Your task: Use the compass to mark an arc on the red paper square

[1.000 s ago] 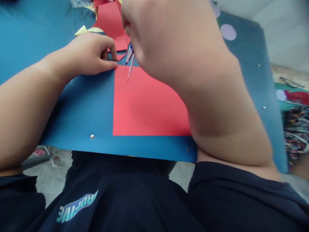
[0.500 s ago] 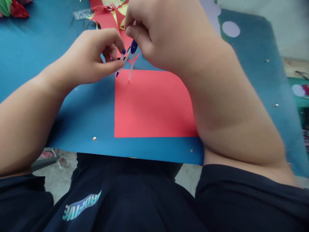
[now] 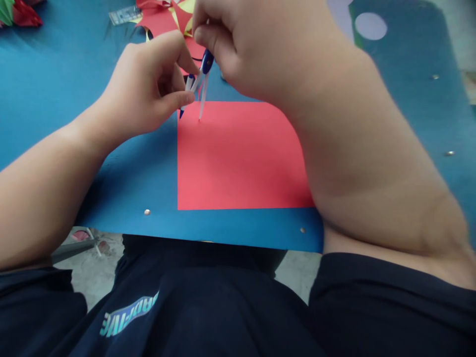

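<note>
A drawing compass (image 3: 207, 62) with a blue head and white legs stands on a red sheet of paper (image 3: 241, 158), near its upper left corner. My right hand (image 3: 230, 44) pinches the compass at its top, where the fingers cover the handle. A blue-and-white pen (image 3: 189, 83) is fixed to the left leg, its dark tip at the paper's left edge. My left hand (image 3: 156, 82) holds the pen leg loosely, thumb across the pen and index finger by the upper leg. The other leg's point meets the paper slightly farther right.
Beyond my hands lie red and yellow paper scraps (image 3: 159, 20) and a clear ruler-like strip (image 3: 124, 15). A pale purple paper circle (image 3: 371, 26) rests on the blue table cover (image 3: 405, 84) at the right. Crumpled red and green paper (image 3: 24, 15) is at the far left.
My left index finger has shifted toward the compass's upper leg. The compass stays at nearly the same spot on the paper, and the view has tilted slightly.
</note>
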The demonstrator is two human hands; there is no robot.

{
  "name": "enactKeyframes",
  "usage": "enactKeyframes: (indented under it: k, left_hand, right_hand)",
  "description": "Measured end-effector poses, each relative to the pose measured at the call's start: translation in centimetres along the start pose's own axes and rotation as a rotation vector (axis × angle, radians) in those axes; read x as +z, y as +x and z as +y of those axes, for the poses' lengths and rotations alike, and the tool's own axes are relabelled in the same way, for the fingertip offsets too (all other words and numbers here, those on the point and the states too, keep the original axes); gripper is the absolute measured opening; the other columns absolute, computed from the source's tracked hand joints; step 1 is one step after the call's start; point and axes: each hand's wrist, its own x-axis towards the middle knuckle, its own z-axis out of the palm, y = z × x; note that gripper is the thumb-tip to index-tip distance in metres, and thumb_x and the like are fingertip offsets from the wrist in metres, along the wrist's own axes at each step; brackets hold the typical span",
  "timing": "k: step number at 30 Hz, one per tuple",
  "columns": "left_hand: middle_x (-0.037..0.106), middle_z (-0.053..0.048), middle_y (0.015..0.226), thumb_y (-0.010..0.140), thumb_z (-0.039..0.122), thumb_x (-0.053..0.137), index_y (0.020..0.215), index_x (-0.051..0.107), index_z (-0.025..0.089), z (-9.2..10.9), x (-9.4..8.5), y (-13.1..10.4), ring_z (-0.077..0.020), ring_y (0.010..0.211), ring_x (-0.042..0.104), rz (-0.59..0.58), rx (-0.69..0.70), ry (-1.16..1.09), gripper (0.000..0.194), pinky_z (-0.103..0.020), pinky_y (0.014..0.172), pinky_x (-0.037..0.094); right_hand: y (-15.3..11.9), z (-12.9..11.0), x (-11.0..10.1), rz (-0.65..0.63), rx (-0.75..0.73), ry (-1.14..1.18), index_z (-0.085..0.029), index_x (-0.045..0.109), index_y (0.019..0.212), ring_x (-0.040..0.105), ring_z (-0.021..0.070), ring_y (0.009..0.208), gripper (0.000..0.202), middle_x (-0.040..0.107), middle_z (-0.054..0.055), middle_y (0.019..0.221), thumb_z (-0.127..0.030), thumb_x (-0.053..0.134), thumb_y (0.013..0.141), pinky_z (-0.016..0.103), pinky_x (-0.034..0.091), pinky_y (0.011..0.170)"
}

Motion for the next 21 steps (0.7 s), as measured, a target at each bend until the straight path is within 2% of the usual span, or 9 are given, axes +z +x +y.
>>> enactKeyframes:
  k: [4,10,14,17,21]
  left_hand:
    - [0.068,0.000,0.084,0.089,0.034,0.078,0.109,0.072,0.022,-0.3,-0.1,0.1,-0.0173,0.075,0.066,0.004,0.010,0.017,0.024,-0.034,0.072,0.048]
    - [0.077,-0.002,0.093,0.092,0.028,0.073,0.125,0.070,0.026,-0.5,-0.2,0.0,-0.0206,0.083,0.074,-0.048,-0.004,0.059,0.032,-0.041,0.082,0.058]
    - [0.076,-0.002,0.093,0.093,0.036,0.073,0.125,0.070,0.026,-0.6,-0.3,0.0,-0.0214,0.082,0.074,-0.056,0.002,0.061,0.033,-0.043,0.081,0.061]
    - [0.076,-0.003,0.094,0.092,0.041,0.072,0.125,0.069,0.026,-0.5,-0.6,0.0,-0.0231,0.083,0.076,-0.087,0.012,0.046,0.037,-0.044,0.080,0.062]
    - [0.075,-0.003,0.093,0.088,0.047,0.075,0.123,0.071,0.024,-0.5,-1.2,0.0,-0.0236,0.082,0.076,-0.131,0.033,0.057,0.043,-0.049,0.082,0.062]
  right_hand:
    - [0.1,-0.1,-0.1,-0.002,0.000,-0.009,-0.006,0.071,0.151,0.068,0.0447,0.134,0.051,0.074,0.018,0.140,-0.021,0.037,0.116,0.060,0.050,0.110]
    - [0.1,-0.4,-0.2,-0.028,0.033,0.010,-0.003,0.066,0.156,0.066,0.0461,0.142,0.053,0.072,0.020,0.147,-0.019,0.036,0.116,0.061,0.047,0.117]
    - [-0.2,0.1,-0.1,-0.016,0.032,0.053,-0.005,0.068,0.155,0.067,0.0414,0.140,0.052,0.073,0.015,0.146,-0.017,0.037,0.115,0.057,0.047,0.116]
    - [-0.5,0.6,-0.1,0.012,-0.044,0.114,-0.005,0.071,0.151,0.070,0.0373,0.131,0.049,0.074,0.014,0.142,-0.018,0.040,0.115,0.050,0.051,0.108]
    - [-1.0,0.6,-0.6,-0.018,-0.080,0.132,-0.004,0.069,0.153,0.072,0.0311,0.118,0.047,0.075,0.014,0.134,-0.013,0.042,0.116,0.045,0.051,0.101]
